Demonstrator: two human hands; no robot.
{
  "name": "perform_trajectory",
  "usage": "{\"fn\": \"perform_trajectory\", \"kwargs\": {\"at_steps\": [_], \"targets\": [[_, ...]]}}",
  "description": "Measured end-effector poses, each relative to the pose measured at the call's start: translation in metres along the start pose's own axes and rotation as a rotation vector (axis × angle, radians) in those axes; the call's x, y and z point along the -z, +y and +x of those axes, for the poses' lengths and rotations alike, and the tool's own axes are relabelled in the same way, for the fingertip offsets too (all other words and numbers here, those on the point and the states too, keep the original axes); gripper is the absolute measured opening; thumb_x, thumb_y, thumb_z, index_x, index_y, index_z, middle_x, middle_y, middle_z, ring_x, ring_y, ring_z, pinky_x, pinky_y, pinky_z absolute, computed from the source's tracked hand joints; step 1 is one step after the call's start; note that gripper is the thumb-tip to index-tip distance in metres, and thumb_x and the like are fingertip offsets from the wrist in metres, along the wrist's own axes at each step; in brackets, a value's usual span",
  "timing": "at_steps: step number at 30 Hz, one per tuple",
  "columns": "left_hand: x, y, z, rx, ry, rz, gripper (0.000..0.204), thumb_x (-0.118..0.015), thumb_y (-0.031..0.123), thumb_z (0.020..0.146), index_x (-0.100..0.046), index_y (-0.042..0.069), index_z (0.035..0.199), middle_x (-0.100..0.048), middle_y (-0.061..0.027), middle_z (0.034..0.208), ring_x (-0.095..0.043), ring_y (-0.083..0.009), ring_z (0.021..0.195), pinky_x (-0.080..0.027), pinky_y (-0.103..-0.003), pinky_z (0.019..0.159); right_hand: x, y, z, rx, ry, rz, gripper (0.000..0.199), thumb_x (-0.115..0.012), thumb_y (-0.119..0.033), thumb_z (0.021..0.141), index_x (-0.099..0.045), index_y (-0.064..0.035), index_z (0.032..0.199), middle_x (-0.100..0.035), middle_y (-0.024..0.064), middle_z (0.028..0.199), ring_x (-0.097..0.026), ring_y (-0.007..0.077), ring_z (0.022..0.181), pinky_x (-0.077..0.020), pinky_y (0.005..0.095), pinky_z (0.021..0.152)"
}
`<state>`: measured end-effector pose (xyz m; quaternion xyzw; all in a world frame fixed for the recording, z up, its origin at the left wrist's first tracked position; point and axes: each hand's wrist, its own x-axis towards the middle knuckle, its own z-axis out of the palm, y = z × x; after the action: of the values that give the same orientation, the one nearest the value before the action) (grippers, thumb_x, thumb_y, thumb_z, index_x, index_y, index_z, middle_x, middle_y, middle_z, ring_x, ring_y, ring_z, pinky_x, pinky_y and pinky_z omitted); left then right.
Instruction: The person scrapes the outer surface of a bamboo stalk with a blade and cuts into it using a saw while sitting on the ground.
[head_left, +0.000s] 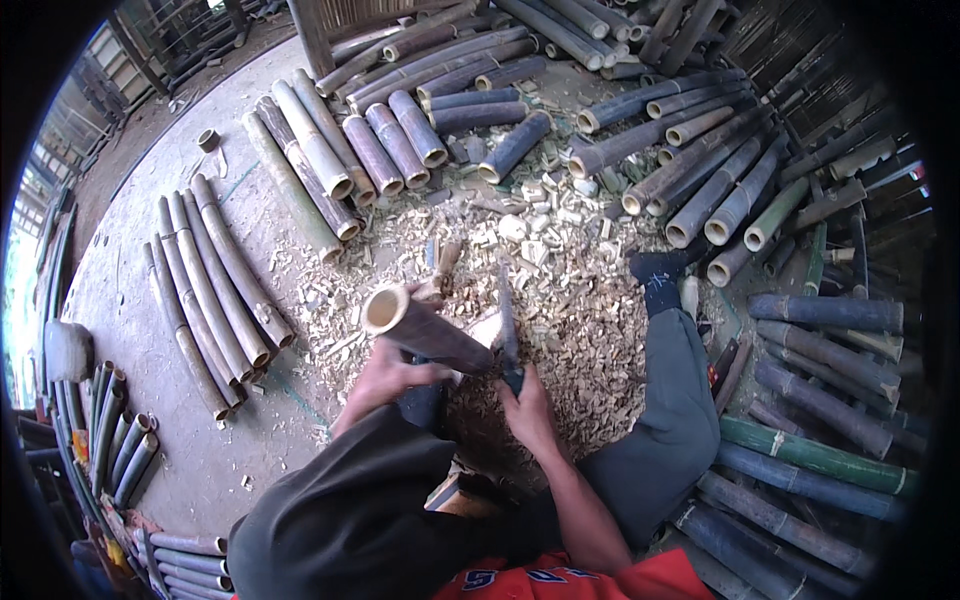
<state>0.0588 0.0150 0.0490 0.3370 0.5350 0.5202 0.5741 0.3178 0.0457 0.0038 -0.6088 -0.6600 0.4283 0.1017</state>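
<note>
Bamboo tube (428, 332) in L hand (388, 377)

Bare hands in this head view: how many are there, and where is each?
2: the left hand, holding the bamboo tube, and the right hand, gripping the long-bladed knife. The tube hides part of the left hand.

left hand (383, 380) holds bamboo tube (430, 335), right hand (530, 408) long blade (507, 315); wood chips (585, 360) around
</note>
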Motion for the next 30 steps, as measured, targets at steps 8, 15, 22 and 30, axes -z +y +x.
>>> {"fn": "perform_trajectory", "kwargs": {"at_steps": [8, 15, 22, 30], "targets": [[-0.021, -0.041, 0.000, 0.051, 0.185, 0.098, 0.099, -0.089, 0.027, 0.073, -0.044, 0.016, 0.160, -0.059, -0.0168, 0.132, -0.061, -0.0326, 0.123, -0.052, -0.042, 0.102, 0.014, 0.034, 0.005, -0.066, 0.138, 0.336, 0.037, -0.071, -0.030, 0.101, -0.055, 0.0004, 0.114, -0.064, 0.0116, 0.068, -0.065, 0.0224, 0.049, -0.0516, 0.0396, 0.048], [0.043, -0.001, -0.033, -0.121, 0.419, 0.008, 0.078, -0.087, 0.008, 0.073, -0.054, 0.001, 0.144, -0.067, -0.0147, 0.122, -0.067, -0.0261, 0.116, -0.055, -0.040, 0.102, 0.012, 0.033, 0.019, -0.133, 0.071, 0.346, 0.041, -0.071, -0.032, 0.101, -0.051, 0.0003, 0.117, -0.069, 0.0202, 0.081, -0.072, 0.0334, 0.061, -0.0549, 0.0463, 0.056], [0.047, -0.061, 0.027, -0.069, 0.685, -0.775, 0.046, -0.083, 0.018, 0.091, -0.059, 0.008, 0.128, -0.068, -0.0088, 0.118, -0.067, -0.0254, 0.116, -0.055, -0.053, 0.105, 0.007, -0.002, -0.004, 0.055, 0.029, -0.036, 0.048, -0.066, -0.035, 0.104, -0.044, -0.0048, 0.135, -0.071, 0.0303, 0.098, -0.069, 0.0536, 0.093, -0.0531, 0.0600, 0.075], [0.049, -0.048, 0.039, -0.102, 0.618, -0.733, 0.037, -0.085, 0.016, 0.089, -0.062, 0.008, 0.116, -0.071, -0.0048, 0.101, -0.072, -0.0195, 0.090, -0.063, -0.040, 0.082, 0.006, -0.011, -0.008, 0.144, 0.003, -0.069, 0.049, -0.064, -0.033, 0.105, -0.045, -0.0018, 0.137, -0.071, 0.0309, 0.101, -0.070, 0.0524, 0.094, -0.0538, 0.0589, 0.077]]}}
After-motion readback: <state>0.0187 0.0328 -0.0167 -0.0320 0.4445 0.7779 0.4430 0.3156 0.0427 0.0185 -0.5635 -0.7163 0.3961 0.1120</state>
